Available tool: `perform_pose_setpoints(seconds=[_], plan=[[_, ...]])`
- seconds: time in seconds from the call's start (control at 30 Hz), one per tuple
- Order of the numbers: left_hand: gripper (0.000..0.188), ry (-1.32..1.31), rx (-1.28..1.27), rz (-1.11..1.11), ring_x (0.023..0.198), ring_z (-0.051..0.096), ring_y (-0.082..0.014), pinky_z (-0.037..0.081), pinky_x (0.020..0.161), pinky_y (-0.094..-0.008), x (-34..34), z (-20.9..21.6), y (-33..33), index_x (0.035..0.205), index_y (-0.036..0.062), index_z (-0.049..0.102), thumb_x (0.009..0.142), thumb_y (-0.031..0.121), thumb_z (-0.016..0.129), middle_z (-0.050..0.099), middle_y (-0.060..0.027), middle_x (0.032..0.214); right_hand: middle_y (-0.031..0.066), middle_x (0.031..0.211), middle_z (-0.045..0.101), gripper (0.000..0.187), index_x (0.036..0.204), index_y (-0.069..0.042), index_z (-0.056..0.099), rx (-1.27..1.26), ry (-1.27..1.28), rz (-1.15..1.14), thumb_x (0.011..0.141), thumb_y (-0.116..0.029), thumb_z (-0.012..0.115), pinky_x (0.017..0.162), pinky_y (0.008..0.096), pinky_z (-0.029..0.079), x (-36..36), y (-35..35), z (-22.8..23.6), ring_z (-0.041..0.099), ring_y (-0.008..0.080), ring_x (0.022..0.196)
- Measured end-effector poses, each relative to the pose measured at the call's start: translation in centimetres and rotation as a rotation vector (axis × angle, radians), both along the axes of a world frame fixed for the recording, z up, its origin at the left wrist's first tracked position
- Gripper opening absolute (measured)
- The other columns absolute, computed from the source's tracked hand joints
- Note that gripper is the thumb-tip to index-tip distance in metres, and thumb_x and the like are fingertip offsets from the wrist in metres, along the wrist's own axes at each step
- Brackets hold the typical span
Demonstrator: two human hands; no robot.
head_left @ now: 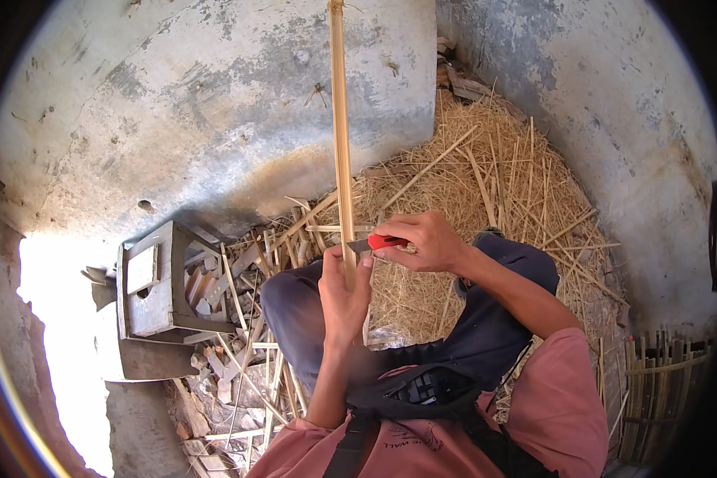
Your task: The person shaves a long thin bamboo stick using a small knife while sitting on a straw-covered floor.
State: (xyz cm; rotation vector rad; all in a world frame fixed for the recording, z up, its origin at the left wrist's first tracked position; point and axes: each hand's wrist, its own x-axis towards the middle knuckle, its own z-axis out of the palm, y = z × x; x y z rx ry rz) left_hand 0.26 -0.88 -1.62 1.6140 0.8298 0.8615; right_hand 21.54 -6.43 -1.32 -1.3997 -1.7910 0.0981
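Observation:
A long, pale bamboo strip (341,135) stands nearly upright in front of me, its far end reaching the top of the view. My left hand (344,295) grips its lower part, thumb on one side and fingers on the other. In my right hand (426,241) is a red-handled utility knife (386,240). Its grey blade points left and lies against the strip just above my left thumb. Whether the blade has cut into the strip I cannot tell. The strip's lowest end is partly hidden behind my left hand.
Shavings and thin strips (470,175) cover the floor ahead and to the right. A weathered wooden box (153,279) stands at left beside rubble and sticks. Worn walls (215,95) rise ahead and at right. A slatted bamboo basket (661,390) sits at lower right.

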Motion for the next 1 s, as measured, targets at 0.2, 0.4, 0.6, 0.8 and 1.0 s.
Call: perform_pose_setpoints(seconds=[0.2,0.4,0.6,0.8,1.0], plan=[[0.024,0.083,0.051,0.020,0.062,0.053,-0.0060,0.042,0.057,-0.0279,0.0,0.0,0.2,0.119,-0.0010,0.056,0.109,0.017,0.069,0.062,-0.0012,0.067,0.0069,0.095,0.081,0.033,0.115,-0.010,0.082,-0.006,-0.003,-0.033,0.094,-0.035,0.080,0.062,0.0366,0.060,-0.3,-0.2,0.4,0.076,0.0240,0.070],[0.022,0.049,-0.021,0.005,0.060,0.051,-0.0065,0.041,0.056,-0.0287,-0.1,0.5,0.0,0.115,-0.0006,0.055,0.111,0.019,0.065,0.062,-0.0034,0.066,0.0057,0.087,0.078,0.031,0.113,-0.010,0.082,0.009,-0.060,-0.090,0.089,-0.031,0.085,0.056,0.0337,0.057,-0.4,-0.1,0.2,0.073,0.0214,0.064],[0.022,0.040,0.015,-0.012,0.058,0.050,-0.0063,0.040,0.053,-0.0291,-0.5,-0.1,0.3,0.115,-0.0005,0.054,0.112,0.020,0.062,0.061,-0.0027,0.066,0.0055,0.085,0.077,0.032,0.113,-0.010,0.082,0.001,-0.041,-0.097,0.091,-0.034,0.085,0.056,0.0340,0.056,-0.5,-0.1,0.1,0.073,0.0211,0.063],[0.023,-0.017,-0.195,-0.071,0.049,0.045,-0.0059,0.037,0.046,-0.0265,-1.0,0.8,-0.4,0.116,0.0000,0.054,0.117,0.022,0.048,0.050,0.0018,0.063,0.0099,0.092,0.080,0.030,0.112,-0.005,0.082,0.015,0.109,-0.131,0.093,-0.028,0.084,0.061,0.0332,0.058,-0.7,0.2,0.8,0.075,0.0228,0.068],[0.025,0.042,-0.123,-0.129,0.046,0.038,-0.0030,0.032,0.042,-0.0229,-1.7,0.4,-1.3,0.118,0.0025,0.055,0.120,0.024,0.042,0.044,0.0048,0.062,0.0147,0.093,0.080,0.031,0.111,0.000,0.080,-0.004,0.148,-0.205,0.095,-0.028,0.083,0.067,0.0350,0.059,1.6,0.8,1.3,0.076,0.0252,0.075]])
